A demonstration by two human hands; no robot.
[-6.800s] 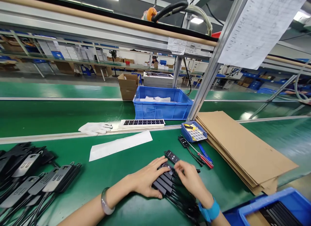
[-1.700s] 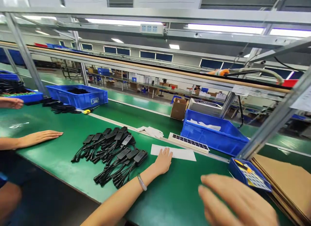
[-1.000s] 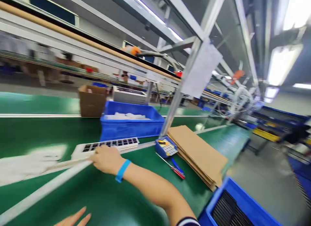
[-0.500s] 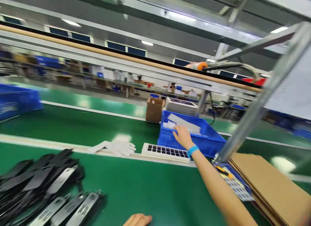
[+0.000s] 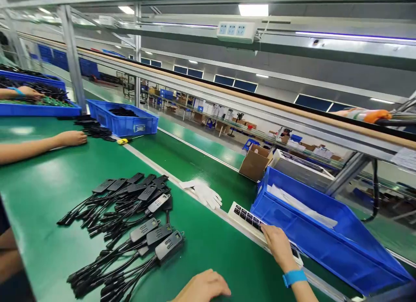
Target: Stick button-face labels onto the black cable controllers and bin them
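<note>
My right hand (image 5: 279, 245), with a blue wristband, reaches over the long white tray (image 5: 231, 211) of black labels. Its fingers are stretched out with the tips on or just above the labels; nothing shows held in them. At the bottom edge of the view, my left hand (image 5: 206, 287) rests over the green table, fingers loosely out and no object seen in them. To its left lies a pile of black cabled modules (image 5: 156, 235), a few set apart at the front. A white glove (image 5: 206, 193) lies beside the tray on the pale strip.
A blue bin (image 5: 305, 237) with white sheets stands behind the tray, near a cardboard box (image 5: 255, 163). At left, another person's hand (image 5: 73, 138) rests by black parts, near a blue bin (image 5: 139, 125) and yellow-handled screwdriver (image 5: 122, 141). A metal frame crosses above.
The view has swung left, bringing more of the table and co-workers into sight. My right hand has come from over the blue bin down to the label tray. My left hand stays low.
</note>
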